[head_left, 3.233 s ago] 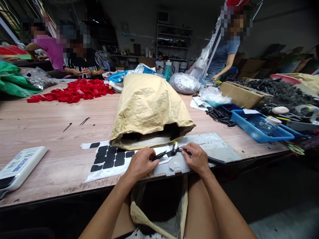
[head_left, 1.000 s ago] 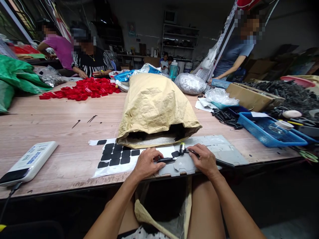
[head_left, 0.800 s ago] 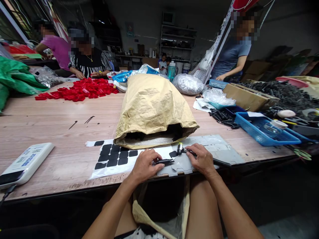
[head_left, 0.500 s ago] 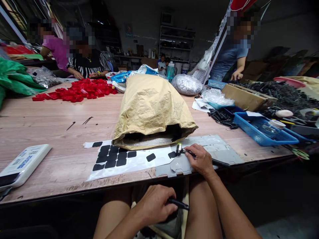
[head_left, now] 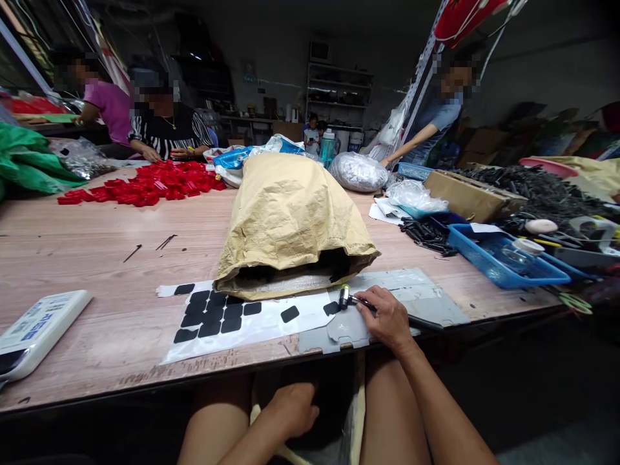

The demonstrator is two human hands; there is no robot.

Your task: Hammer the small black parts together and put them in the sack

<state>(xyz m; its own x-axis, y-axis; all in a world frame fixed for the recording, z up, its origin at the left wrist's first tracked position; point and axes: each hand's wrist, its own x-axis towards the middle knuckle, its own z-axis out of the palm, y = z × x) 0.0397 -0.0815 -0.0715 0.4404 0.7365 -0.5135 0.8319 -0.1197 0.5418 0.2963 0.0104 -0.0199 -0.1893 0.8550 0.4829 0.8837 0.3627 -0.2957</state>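
Observation:
My right hand (head_left: 387,316) is closed around the black handle of a small hammer (head_left: 344,298) with a metal head and a yellow face. The hammer lies low over a grey board (head_left: 416,290) at the table edge. Below the edge, my left hand (head_left: 293,408) hangs over an open bag (head_left: 356,420) between my knees. Its fingers are curled; whether anything is in them is hidden. Left of the hammer lies a white backing sheet (head_left: 276,323) with several black rounded square pads (head_left: 210,323). A tan sack (head_left: 290,219) lies behind it, its dark mouth facing me.
Red parts (head_left: 159,181) are heaped at the far left, near two seated people. A white device (head_left: 43,329) sits at the left edge. On the right are a blue tray (head_left: 504,258), a cardboard box (head_left: 469,194) and piled black parts (head_left: 547,190). Another person stands behind them.
The black rod-like part that stuck out of my left hand no longer shows, and that hand has moved slightly left. My right hand keeps the hammer. The standing person now reaches left.

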